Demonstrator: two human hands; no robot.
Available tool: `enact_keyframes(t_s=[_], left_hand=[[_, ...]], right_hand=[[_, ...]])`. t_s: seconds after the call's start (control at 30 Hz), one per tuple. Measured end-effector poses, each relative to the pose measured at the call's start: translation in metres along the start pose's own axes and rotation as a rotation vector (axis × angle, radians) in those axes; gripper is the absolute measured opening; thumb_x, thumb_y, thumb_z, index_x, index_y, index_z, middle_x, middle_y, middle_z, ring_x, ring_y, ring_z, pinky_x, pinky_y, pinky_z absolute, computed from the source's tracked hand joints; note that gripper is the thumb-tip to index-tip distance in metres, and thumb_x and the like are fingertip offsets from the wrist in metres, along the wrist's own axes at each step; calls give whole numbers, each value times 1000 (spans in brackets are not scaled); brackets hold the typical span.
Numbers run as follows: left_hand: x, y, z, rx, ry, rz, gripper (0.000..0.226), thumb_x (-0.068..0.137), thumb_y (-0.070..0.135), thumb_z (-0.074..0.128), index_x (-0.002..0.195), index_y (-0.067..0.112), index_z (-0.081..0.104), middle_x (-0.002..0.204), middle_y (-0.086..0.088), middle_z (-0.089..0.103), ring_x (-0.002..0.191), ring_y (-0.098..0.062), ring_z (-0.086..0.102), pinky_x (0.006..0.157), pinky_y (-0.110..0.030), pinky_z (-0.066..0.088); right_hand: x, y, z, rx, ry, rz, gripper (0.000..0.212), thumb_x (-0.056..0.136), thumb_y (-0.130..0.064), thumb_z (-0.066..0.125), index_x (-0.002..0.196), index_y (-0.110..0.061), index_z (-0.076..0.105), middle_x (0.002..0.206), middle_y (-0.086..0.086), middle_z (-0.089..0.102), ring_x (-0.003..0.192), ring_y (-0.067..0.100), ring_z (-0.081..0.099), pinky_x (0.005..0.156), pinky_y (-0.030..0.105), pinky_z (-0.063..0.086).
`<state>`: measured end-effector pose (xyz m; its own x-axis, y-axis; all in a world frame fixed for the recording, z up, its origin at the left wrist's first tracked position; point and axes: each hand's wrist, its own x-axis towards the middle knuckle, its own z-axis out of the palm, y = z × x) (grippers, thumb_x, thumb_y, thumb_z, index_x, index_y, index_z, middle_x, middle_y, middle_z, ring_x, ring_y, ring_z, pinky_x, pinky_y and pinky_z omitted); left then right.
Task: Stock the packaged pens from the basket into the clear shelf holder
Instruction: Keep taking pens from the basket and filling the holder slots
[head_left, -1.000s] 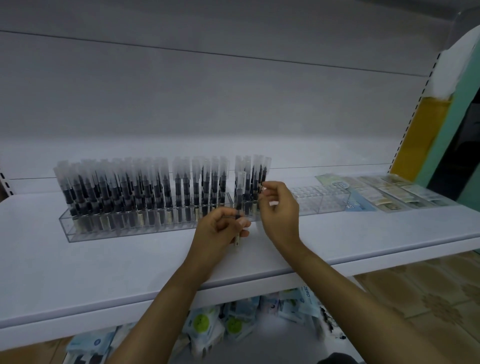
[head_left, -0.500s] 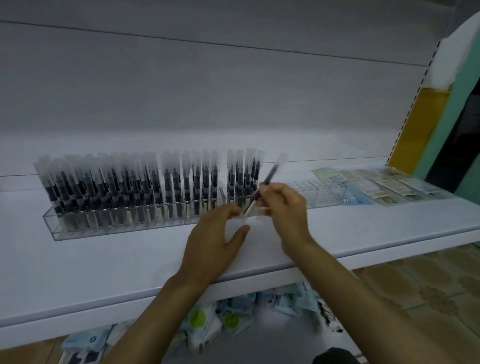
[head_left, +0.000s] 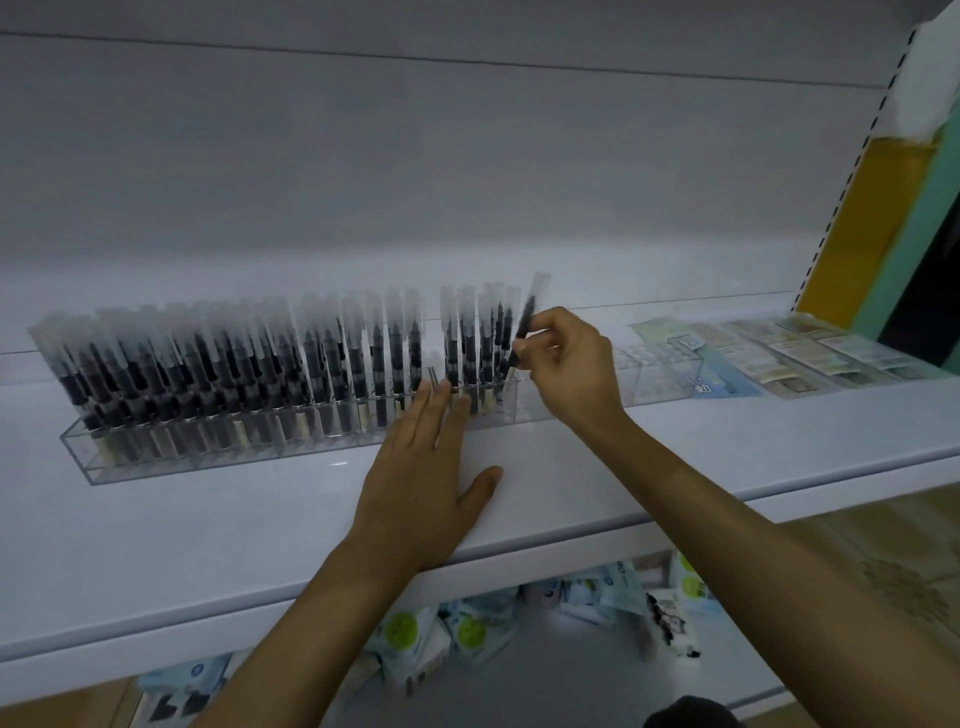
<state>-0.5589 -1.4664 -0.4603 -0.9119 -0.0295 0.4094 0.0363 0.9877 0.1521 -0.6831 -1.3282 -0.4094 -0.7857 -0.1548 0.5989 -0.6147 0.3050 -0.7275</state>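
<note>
Now the packaged pen (head_left: 527, 325), let go by the flattened left grip (head_left: 421, 473), is pinched in the right grip (head_left: 569, 358) and tilted toward the clear holder (head_left: 171, 460).

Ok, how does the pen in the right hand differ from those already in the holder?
The held pen leans right; the stocked pens stand roughly upright. The held pen is pinched by the right hand, riding higher; the stocked pens sit in the clear holder. All are dark, in clear sleeves.
</note>
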Motion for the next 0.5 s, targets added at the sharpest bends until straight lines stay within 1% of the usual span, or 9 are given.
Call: enact_keyframes(t_s=[0.07, 0.13, 0.2, 0.3, 0.37, 0.43, 0.5], left_hand=[[0, 0, 0, -11, -1, -10, 93, 78, 72, 6, 153, 18, 3, 161, 2, -6, 146, -10, -12, 119, -28, -1], [0, 1, -1, -11, 1, -17, 96, 77, 73, 6, 153, 15, 2, 161, 1, -4, 145, -8, -11, 117, -25, -2], [0, 1, -2, -14, 2, -20, 97, 75, 73, 6, 153, 14, 1, 161, 1, -3, 144, -6, -11, 115, -22, -4], [0, 3, -2, -26, 4, -20, 98, 76, 74, 9, 152, 13, -1, 161, 0, -4, 141, -4, -13, 113, -21, -5], [0, 3, -3, -32, 2, -21, 93, 83, 73, 19, 152, 14, -3, 160, 1, -6, 140, -2, -16, 113, -20, -5], [0, 3, -4, -47, 2, -25, 88, 91, 66, 31, 152, 15, -5, 160, 3, -9, 142, -3, -16, 114, -20, -4], [-1, 4, -5, -75, 11, -25, 85, 92, 60, 38, 152, 16, -3, 160, 5, -9, 142, -3, -15, 115, -20, 0]], right_hand=[[0, -1, 4, -151, -44, -26, 7, 89, -20, 64, 95, -16, 64, 69, -13, 61, 71, 12, 66, 68, 35, 55], [0, -3, 6, -242, -35, -14, 13, 89, -24, 63, 99, -17, 64, 70, -16, 58, 75, 12, 64, 66, 28, 50], [2, -4, 7, -280, -27, 7, 16, 90, -27, 63, 102, -17, 64, 73, -14, 60, 79, 14, 63, 66, 26, 46], [3, -3, 9, -366, -100, 25, 14, 90, -26, 62, 100, -17, 63, 84, -5, 70, 85, 18, 65, 69, 27, 46], [0, -1, 11, -383, -122, 29, 16, 91, -26, 61, 103, -15, 64, 90, -1, 72, 88, 20, 65, 72, 29, 48], [-3, 0, 11, -334, -91, 23, 19, 90, -25, 63, 105, -12, 64, 90, 2, 72, 87, 21, 66, 72, 29, 50], [-4, 1, 11, -298, -76, 29, 18, 89, -21, 64, 103, -9, 65, 88, 4, 72, 84, 21, 66, 70, 27, 49]])
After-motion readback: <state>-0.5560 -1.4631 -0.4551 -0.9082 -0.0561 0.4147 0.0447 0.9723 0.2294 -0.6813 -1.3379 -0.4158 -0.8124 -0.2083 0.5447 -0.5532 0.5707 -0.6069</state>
